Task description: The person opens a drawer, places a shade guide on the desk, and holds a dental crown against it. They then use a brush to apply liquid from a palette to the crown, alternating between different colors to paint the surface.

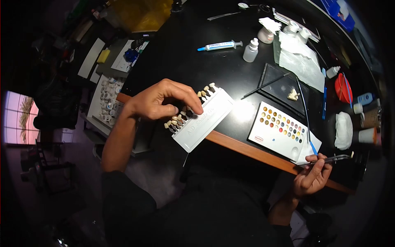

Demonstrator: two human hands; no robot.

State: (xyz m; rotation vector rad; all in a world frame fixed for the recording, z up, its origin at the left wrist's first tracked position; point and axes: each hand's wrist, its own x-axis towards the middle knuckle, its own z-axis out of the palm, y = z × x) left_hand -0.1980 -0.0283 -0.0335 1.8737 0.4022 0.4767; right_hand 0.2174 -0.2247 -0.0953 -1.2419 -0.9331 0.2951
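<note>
My left hand (166, 99) is closed on a white tooth shade guide (203, 120), its fingers and thumb at the row of tooth-coloured tabs. The guide is tilted at the table's front edge; my fingers hide its middle tabs. In my right hand (314, 176), at the lower right, are dark metal tweezers (335, 158). A small pale piece (352, 154) sits at their tip, too small to name surely. Left of that hand lies a white palette of coloured stains (277, 129), with a blue-ended brush (313, 147) near its right side.
Behind the palette lies a black tray (273, 88) with a cream tooth-like piece (293, 95). A labelled syringe (220, 46), a dropper bottle (250, 51) and a red bowl (343, 88) stand farther back. A wooden edge (247, 150) borders the black table. Many small jars (110, 101) fill a drawer at left.
</note>
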